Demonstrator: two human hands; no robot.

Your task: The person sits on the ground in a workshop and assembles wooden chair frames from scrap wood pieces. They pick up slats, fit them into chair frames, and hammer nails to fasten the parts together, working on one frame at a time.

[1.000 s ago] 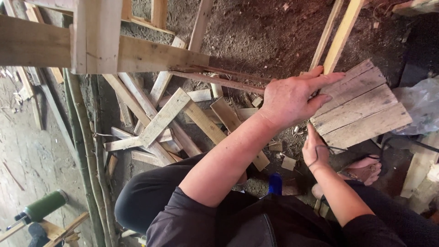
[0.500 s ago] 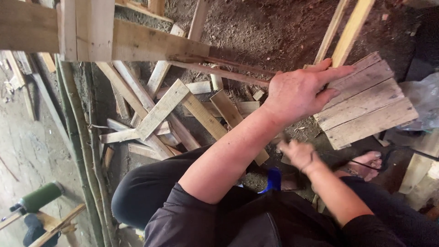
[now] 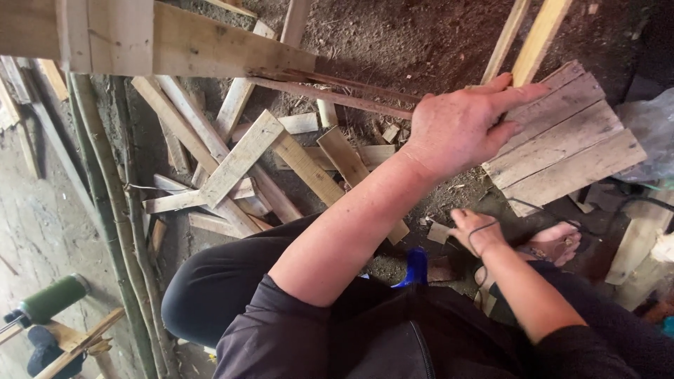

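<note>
Slat panel (image 3: 569, 140), weathered wood, flat on dirt in head view; L hand (image 3: 467, 126) lies palm-down w/ fingers spread on its near edge, prob. to steady it; R hand (image 3: 474, 228), below panel, blurred, fingers curled near small wood scrap (image 3: 440, 232), grip unclear.

Scrap wood offcuts (image 3: 242, 158) on dirt, green bottle (image 3: 53, 298) bottom-left, blue obj (image 3: 415, 269).
</note>
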